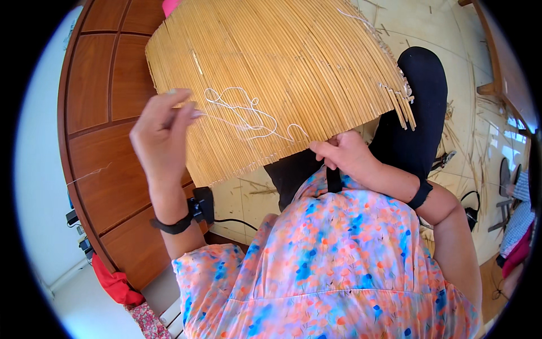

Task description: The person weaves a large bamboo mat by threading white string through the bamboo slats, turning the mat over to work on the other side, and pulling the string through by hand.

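A large mat (254, 51) of thin yellow-brown reeds or straw stalks lies in front of me, its near edge close to my lap. Loose loops of white thread (275, 124) rest on top of it. Raised over the mat's left side, my left hand (164, 130) is slightly blurred, with thumb and fingers pinched on one end of that thread. At the near edge my right hand (350, 153) closes thumb and fingers on the stalk ends, beside where the thread meets the edge. Its fingertips are partly hidden under the mat.
Brown wooden cabinet panels (87, 135) stand close on the left. Loose stalk pieces litter the tiled floor (440, 28). My dark-trousered knee (423, 79) is beside the mat's right corner, where several stalks stick out. A wooden piece of furniture (502, 51) stands far right; another person's checked sleeve (516, 223) shows there.
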